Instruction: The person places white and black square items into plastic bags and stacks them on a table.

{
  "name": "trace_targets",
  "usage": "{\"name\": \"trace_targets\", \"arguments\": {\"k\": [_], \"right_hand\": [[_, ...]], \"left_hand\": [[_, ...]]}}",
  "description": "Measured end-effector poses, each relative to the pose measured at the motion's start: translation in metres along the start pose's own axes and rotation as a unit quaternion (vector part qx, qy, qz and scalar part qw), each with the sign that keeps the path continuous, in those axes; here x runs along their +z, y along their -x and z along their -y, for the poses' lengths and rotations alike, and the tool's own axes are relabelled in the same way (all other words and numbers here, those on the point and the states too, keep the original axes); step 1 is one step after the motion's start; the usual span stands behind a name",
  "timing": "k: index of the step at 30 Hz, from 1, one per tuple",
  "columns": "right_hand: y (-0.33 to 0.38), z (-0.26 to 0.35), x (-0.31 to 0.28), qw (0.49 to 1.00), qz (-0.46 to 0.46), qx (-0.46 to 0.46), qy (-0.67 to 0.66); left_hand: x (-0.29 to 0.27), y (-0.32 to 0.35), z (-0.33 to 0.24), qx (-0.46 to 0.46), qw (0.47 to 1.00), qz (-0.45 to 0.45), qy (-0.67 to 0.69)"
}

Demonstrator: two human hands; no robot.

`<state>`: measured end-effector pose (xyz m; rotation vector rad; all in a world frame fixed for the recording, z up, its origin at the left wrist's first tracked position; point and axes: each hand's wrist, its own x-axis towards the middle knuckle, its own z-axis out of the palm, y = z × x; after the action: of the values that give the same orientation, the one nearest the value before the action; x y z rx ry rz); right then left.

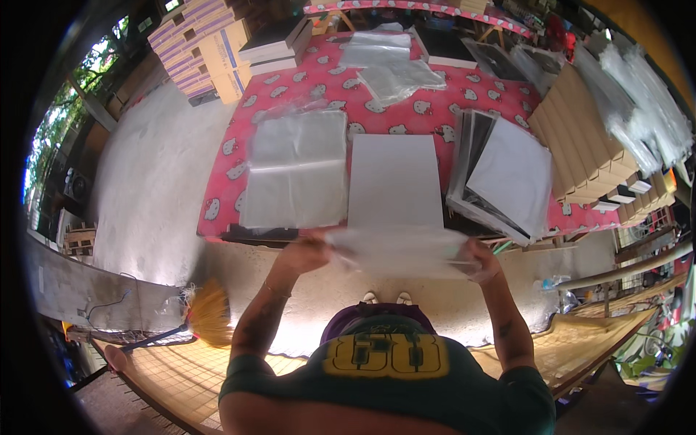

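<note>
Between my two hands a clear plastic sleeve (pixel 402 252) is stretched out sideways, smeared by motion, just off the table's front edge. My left hand (pixel 304 254) is closed on its left end, and my right hand (pixel 481 259) grips its right end. Just beyond the sleeve lies a white rectangular board or stack of sheets (pixel 395 177). To its left rests a pile of flat clear plastic sleeves (pixel 296 174). On its right, several white and black flat pieces in plastic (pixel 510 174) overlap at an angle. Whether anything is inside the held sleeve, I cannot tell.
The table wears a pink patterned cloth (pixel 239 148). More clear sleeves (pixel 399 78) and a black-topped stack (pixel 446 47) lie farther back. Cardboard boxes (pixel 580 138) line the right side, with bagged bundles (pixel 638 101) on top. Cartons (pixel 206 54) stand back left; a yellow broom (pixel 209 313) is lower left.
</note>
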<state>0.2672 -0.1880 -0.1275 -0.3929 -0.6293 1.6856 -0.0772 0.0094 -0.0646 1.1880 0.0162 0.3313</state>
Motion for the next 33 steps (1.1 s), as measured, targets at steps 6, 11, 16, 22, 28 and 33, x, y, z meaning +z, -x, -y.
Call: {"name": "trace_targets", "arguments": {"k": [6, 11, 16, 22, 28, 33], "right_hand": [[0.018, -0.051, 0.005, 0.909, -0.254, 0.101, 0.316], [0.015, -0.088, -0.004, 0.765, -0.478, -0.013, 0.431], [0.007, -0.121, -0.03, 0.734, -0.487, -0.09, 0.464], [0.013, -0.082, 0.006, 0.788, -0.465, -0.137, 0.38], [0.029, 0.034, 0.095, 0.953, -0.19, -0.089, 0.22], [-0.035, 0.076, 0.138, 0.957, -0.104, -0.254, 0.09]], "left_hand": [[0.01, 0.023, 0.059, 0.072, 0.969, -0.234, 0.02], [0.018, 0.032, 0.123, -0.08, 0.855, -0.402, -0.317], [0.02, 0.023, 0.151, -0.103, 0.826, -0.455, -0.317], [0.04, 0.025, 0.109, 0.013, 0.855, -0.466, -0.228], [0.076, 0.016, -0.015, 0.106, 0.917, -0.364, 0.123], [0.06, -0.027, -0.078, 0.21, 0.906, -0.266, 0.255]]}}
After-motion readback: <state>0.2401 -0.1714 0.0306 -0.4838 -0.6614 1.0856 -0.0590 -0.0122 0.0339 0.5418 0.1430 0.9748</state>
